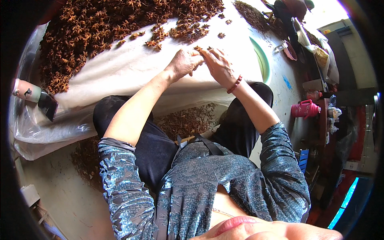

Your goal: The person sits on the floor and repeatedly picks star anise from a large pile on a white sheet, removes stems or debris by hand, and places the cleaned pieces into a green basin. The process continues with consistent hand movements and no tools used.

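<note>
My left hand (185,63) and my right hand (218,65) meet above a white sheet (126,70). A brown star anise (197,48) shows at their touching fingertips, and both hands appear to pinch it. The fingers partly hide the grip. Just beyond my right fingers, the edge of another star anise (210,48) peeks out; whether it is held or lying on the sheet is unclear. A large heap of star anise (120,21) covers the far left of the sheet. A few loose pieces, including one star anise (221,35), lie apart from it.
A phone (48,105) and a pink-and-white cup (27,90) stand at the left edge. Right of the sheet is a green basin (261,61). Stems and debris (189,120) lie on the floor between my knees. A pink thermos (305,109) and another person (289,10) are at right.
</note>
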Tool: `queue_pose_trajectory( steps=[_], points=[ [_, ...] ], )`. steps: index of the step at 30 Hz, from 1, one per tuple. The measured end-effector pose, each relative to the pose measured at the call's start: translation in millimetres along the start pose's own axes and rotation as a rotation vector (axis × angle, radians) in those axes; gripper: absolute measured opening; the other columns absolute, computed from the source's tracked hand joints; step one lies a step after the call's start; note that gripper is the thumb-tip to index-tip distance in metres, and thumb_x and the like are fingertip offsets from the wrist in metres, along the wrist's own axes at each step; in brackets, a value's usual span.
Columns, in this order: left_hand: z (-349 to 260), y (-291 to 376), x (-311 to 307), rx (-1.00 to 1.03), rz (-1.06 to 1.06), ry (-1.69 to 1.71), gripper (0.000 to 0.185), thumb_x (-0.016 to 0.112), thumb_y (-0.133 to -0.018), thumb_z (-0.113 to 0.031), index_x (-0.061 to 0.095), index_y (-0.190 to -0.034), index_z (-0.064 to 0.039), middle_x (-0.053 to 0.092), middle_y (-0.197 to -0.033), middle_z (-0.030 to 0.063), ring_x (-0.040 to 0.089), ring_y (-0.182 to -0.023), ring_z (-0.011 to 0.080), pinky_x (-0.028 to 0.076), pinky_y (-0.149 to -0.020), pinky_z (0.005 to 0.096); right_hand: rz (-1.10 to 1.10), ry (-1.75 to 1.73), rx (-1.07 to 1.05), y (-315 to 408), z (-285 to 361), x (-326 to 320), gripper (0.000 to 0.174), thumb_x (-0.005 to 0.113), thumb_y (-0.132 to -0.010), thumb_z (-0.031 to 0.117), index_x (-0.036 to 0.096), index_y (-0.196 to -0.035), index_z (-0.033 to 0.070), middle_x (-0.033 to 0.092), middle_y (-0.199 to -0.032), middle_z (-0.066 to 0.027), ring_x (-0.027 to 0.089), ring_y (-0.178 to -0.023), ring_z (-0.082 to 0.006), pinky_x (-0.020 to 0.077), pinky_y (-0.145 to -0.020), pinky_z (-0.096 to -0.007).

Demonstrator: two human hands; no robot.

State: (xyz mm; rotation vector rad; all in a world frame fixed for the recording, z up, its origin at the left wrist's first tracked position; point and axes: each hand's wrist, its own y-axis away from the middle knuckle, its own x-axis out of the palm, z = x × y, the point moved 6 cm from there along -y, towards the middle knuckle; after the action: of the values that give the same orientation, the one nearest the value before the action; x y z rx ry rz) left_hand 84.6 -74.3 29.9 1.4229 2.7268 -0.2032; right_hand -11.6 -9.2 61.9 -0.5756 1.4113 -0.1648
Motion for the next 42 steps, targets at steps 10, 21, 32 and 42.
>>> queue_pose_trajectory(
  steps=[10, 21, 32, 42],
  points=[
    [-16.4, 49.7, 84.0, -0.17, 0.689, -0.096, 0.02, 0.06, -0.077, -0.013, 0.067, -0.088, 0.002, 0.061, -0.069, 0.002, 0.052, -0.055, 0.0083, 0.045, -0.053, 0.0241, -0.028, -0.058, -0.173, -62.5, -24.1, 56.1, 0.009, 0.06, -0.079, 0.012, 0.065, -0.085, 0.008, 0.059, -0.086, -0.0073, 0.053, -0.087, -0.026, 0.042, -0.08, -0.0382],
    [13.1, -1.9, -29.8, -0.131, -0.258, -0.446, 0.021, 0.058, -0.081, -0.018, 0.068, -0.09, -0.002, 0.066, -0.078, 0.0089, 0.062, -0.071, 0.0141, 0.049, -0.07, 0.029, 0.165, -0.888, 0.471, -66.2, -81.1, 71.9, 0.028, 0.061, -0.09, 0.018, 0.057, -0.112, 0.001, 0.061, -0.105, -0.0064, 0.058, -0.091, -0.0127, 0.047, -0.08, -0.0259],
    [30.7, -11.0, -21.7, -0.138, -0.278, 0.478, 0.021, 0.058, -0.086, -0.014, 0.066, -0.1, 0.0, 0.067, -0.075, 0.0101, 0.067, -0.07, 0.0174, 0.055, -0.063, 0.0295, -0.083, -1.363, 0.61, -31.5, -68.8, 86.2, 0.028, 0.053, -0.095, 0.021, 0.054, -0.116, 0.002, 0.05, -0.121, -0.011, 0.054, -0.106, -0.0163, 0.0468, -0.088, -0.029],
    [-11.0, -1.5, -37.1, -0.051, -0.468, -0.817, 0.037, 0.064, -0.081, -0.017, 0.057, -0.116, -0.008, 0.068, -0.085, 0.0145, 0.067, -0.077, 0.0221, 0.054, -0.072, 0.0349, -0.119, -1.293, 0.504, -37.1, -51.6, 50.7, 0.014, 0.049, -0.096, 0.017, 0.049, -0.089, 0.005, 0.057, -0.08, -0.0019, 0.051, -0.072, -0.0085, 0.0437, -0.07, -0.0248]
  ],
)
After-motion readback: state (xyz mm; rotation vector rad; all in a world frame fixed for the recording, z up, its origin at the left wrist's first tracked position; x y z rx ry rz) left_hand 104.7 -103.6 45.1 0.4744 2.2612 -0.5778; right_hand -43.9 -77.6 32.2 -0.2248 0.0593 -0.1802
